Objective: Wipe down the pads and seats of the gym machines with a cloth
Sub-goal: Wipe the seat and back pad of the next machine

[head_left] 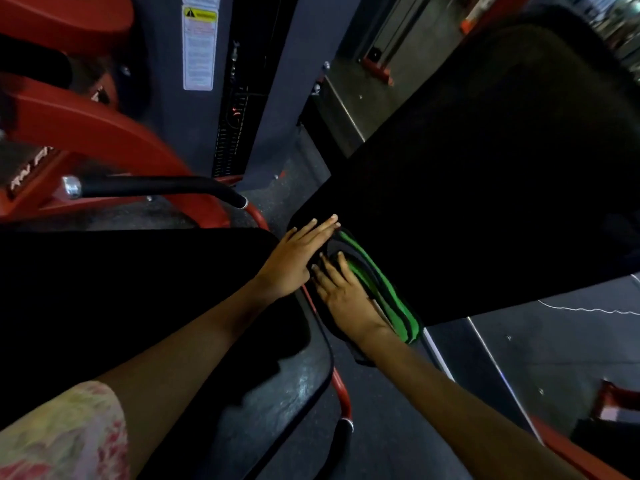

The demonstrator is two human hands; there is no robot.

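Closest to the camera there's a floral sleeve (65, 434) on the left arm, and both bare forearms reach forward over a black seat pad (114, 299) that fills the lower left. The left hand (294, 258) is flat and open, fingers straight and together, fingertips touching the lower edge of the big black back pad (485, 188). Right beside it, the right hand (343, 292) is also flat, fingers spread a bit, pressing down on the cloth (381, 296) (dark with bright green stripes, looks folded over a few times). The cloth sits at the bottom corner of that back pad, right in the gap between it and the seat, and hangs down a little under the wrist. A red tube frame (341, 386) curves down past the seat edge with a black grip at its end. Further out on the left, a black-sleeved handle (152, 187) with a chrome cap sticks out from the red machine arm (104, 129). Behind that stands the dark weight stack column (235, 109) with a white warning sticker (199, 43) on it. Speckled dark gym floor (554, 348) shows on the right.
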